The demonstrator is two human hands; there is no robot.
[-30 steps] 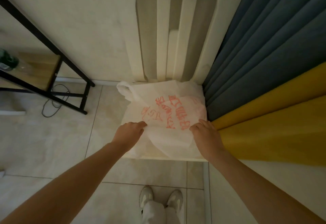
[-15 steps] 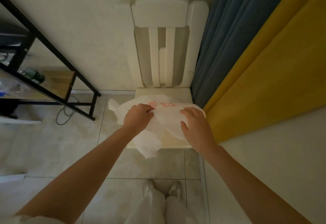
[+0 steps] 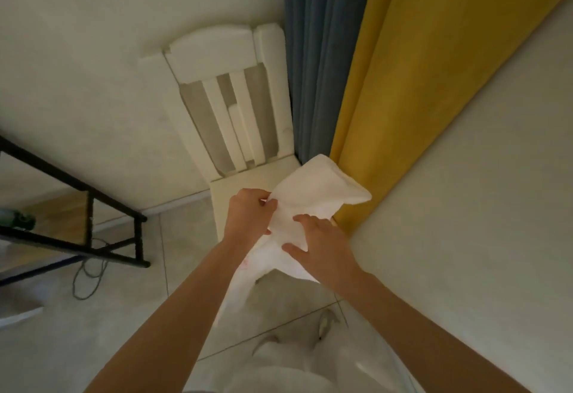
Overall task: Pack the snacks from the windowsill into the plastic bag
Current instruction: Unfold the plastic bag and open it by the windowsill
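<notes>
2 hands on the plastic bag point(image 3: 322, 188) right now: left hand point(image 3: 248, 216) pinches a bunched edge, right hand point(image 3: 325, 250) grips it between thumb and fingers, held up over the front edge of the chair point(image 3: 248, 175) seat. No snacks in view. I'd rub the layers apart to find the mouth, then spread it wide.

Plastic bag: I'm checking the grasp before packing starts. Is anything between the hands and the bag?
Nothing visible does. The left hand pinches the plastic bag at its edge and the right hand holds it lower down, both directly on the film, over the white chair. No snacks or windowsill show here.
</notes>
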